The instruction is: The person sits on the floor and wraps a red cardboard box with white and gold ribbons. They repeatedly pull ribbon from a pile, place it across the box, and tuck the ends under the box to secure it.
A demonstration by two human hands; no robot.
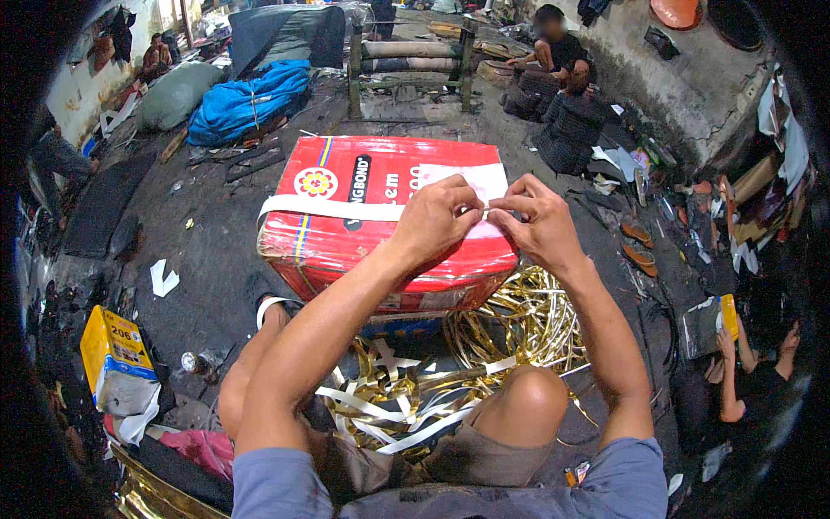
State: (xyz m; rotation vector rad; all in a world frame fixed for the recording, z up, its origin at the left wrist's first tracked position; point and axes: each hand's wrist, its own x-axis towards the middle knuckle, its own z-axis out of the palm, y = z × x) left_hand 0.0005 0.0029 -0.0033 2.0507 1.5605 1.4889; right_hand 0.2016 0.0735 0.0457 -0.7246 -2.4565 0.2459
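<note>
In front of me a red cardboard box (pixel 346 259) stands on its base, its top wrapped in shiny film. A flat white strip (pixel 328 208) crosses the top from the left edge and runs under my left hand (pixel 439 218). Near the box's right side my left hand is closed in a pinch, fingertips meeting those of my right hand (pixel 538 223), also pinching. A small pale end, apparently of the strip, shows between them. A pale pink sheet (pixel 484 177) lies on the box beneath the fingers.
Tangled gold strips (pixel 527 324) and loose white strips lie between my legs and beside the box. A yellow-and-white carton (pixel 119 355) stands at left. Beyond are a blue bundle (pixel 251 99), a wooden frame (pixel 411 65) and a seated person (pixel 558 52); another person's hands hold a carton (pixel 709 327) at right.
</note>
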